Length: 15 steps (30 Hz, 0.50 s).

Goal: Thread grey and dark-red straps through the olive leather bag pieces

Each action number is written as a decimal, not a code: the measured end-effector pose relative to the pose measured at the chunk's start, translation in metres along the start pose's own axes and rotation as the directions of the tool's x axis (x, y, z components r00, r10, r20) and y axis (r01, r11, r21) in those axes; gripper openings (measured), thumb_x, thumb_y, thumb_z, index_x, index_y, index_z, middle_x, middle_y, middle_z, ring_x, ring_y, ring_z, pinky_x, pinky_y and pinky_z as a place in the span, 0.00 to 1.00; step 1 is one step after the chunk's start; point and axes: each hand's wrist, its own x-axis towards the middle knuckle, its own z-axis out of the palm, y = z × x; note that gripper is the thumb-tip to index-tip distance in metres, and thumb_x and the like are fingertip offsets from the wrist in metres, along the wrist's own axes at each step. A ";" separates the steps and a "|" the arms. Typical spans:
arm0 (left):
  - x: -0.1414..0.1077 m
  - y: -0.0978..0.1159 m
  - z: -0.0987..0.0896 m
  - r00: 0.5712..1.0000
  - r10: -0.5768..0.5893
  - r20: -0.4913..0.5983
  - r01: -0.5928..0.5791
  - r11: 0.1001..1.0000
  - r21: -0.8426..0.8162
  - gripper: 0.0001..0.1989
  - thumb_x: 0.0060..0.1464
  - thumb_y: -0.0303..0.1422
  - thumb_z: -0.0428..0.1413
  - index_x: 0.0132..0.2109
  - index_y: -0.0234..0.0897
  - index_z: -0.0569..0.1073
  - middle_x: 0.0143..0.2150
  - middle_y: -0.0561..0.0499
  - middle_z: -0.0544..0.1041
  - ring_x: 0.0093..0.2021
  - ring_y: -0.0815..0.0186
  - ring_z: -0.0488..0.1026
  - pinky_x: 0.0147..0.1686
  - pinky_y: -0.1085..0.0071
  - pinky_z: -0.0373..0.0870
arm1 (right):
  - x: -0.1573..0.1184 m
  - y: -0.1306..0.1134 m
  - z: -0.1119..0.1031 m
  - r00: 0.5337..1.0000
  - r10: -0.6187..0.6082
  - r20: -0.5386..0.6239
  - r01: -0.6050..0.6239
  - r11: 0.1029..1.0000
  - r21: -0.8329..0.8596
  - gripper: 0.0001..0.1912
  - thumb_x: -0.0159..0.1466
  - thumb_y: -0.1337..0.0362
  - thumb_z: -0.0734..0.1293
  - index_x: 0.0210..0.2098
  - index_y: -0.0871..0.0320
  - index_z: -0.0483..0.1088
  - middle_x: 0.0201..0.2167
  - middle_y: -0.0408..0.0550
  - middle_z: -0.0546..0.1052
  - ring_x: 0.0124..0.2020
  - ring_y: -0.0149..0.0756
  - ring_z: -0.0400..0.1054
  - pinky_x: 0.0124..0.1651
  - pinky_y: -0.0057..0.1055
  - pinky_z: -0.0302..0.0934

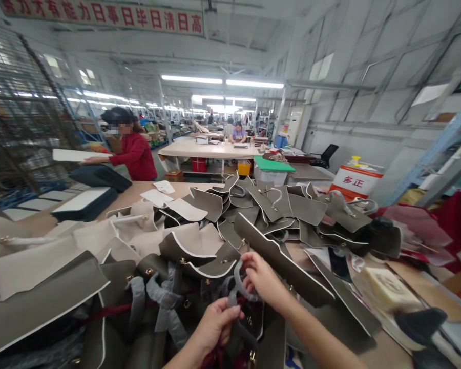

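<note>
Wrapped in grey film, a curved bag handle runs between my two hands above a dark olive bag panel. My left hand pinches its lower part between thumb and fingers. Higher up, near a metal fitting, the fingers of my right hand are closed around the same handle. A long olive panel with a white edge stands tilted just behind my right hand. Left of my hands, other film-wrapped handles with gold fittings sit on dark olive bag pieces. What lies under my hands is partly hidden.
Heaped olive panels and beige panels cover the table. At right lie a yellowish block and a black object; behind stands a white-and-red container. A person in red handles a board at left; another person sits farther back.
</note>
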 end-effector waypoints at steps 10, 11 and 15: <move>-0.005 0.004 -0.011 0.996 -0.042 0.073 0.052 0.990 -0.133 0.18 0.32 0.38 0.65 0.30 0.35 0.68 0.08 0.65 0.54 0.09 0.81 0.41 0.09 0.80 0.36 | -0.059 0.002 0.022 0.996 -0.049 0.069 0.084 0.492 -0.867 0.36 0.55 0.75 0.55 0.62 0.58 0.44 0.41 0.58 0.74 0.37 0.42 0.71 0.38 0.33 0.63; -0.007 0.006 -0.012 0.996 -0.041 0.075 0.049 0.993 -0.109 0.19 0.32 0.39 0.65 0.30 0.34 0.68 0.08 0.65 0.54 0.09 0.80 0.41 0.09 0.80 0.37 | -0.059 0.002 0.025 0.997 -0.046 0.068 0.081 0.420 -0.904 0.36 0.56 0.75 0.56 0.62 0.58 0.44 0.40 0.59 0.74 0.37 0.43 0.70 0.38 0.33 0.63; -0.010 0.006 -0.011 0.999 -0.006 0.044 0.006 1.000 0.016 0.22 0.32 0.45 0.64 0.29 0.34 0.67 0.09 0.63 0.57 0.09 0.80 0.45 0.09 0.79 0.39 | -0.057 -0.001 0.030 0.996 -0.041 0.076 0.085 0.287 -0.954 0.33 0.57 0.71 0.58 0.61 0.60 0.47 0.35 0.61 0.74 0.36 0.48 0.70 0.37 0.38 0.63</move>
